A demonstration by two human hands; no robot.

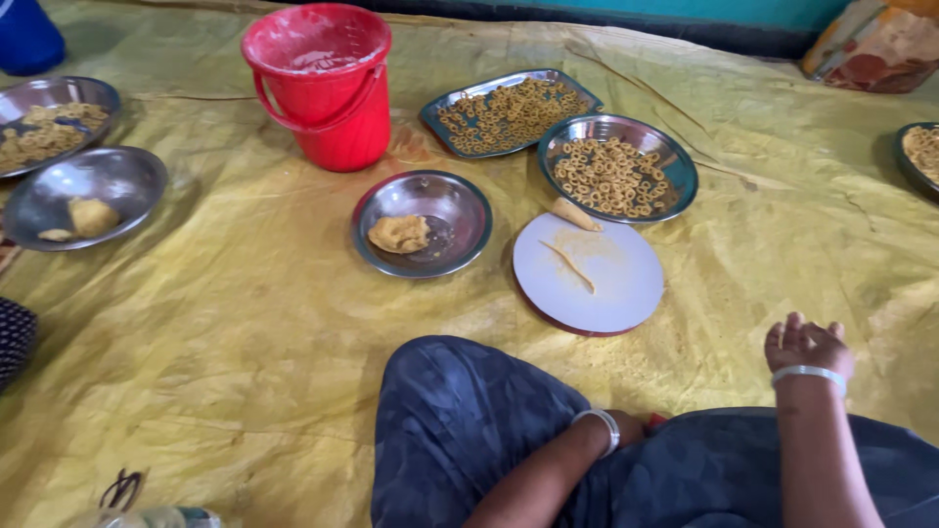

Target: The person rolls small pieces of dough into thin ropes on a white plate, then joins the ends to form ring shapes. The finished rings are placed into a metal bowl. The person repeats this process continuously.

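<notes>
nearest the camera, the person's lap in dark blue patterned cloth (469, 420) fills the lower frame. the left hand (626, 427) is tucked between the knees, a silver bangle at the wrist; its fingers are hidden, so i cannot tell how they sit. the right hand (806, 344) rests on the yellow floor sheet (245, 332) beside the knee, fingers loosely curled, holding nothing. just ahead lies a round white board (589, 274) with a thin dough strip (572, 266) on it. left of it sits a steel bowl (423, 223) with a dough lump (398, 234). beyond the board, a steel bowl of dough rings (616, 168) touches a rectangular tray of rings (509, 112). farther left stands a red bucket (323, 86).
</notes>
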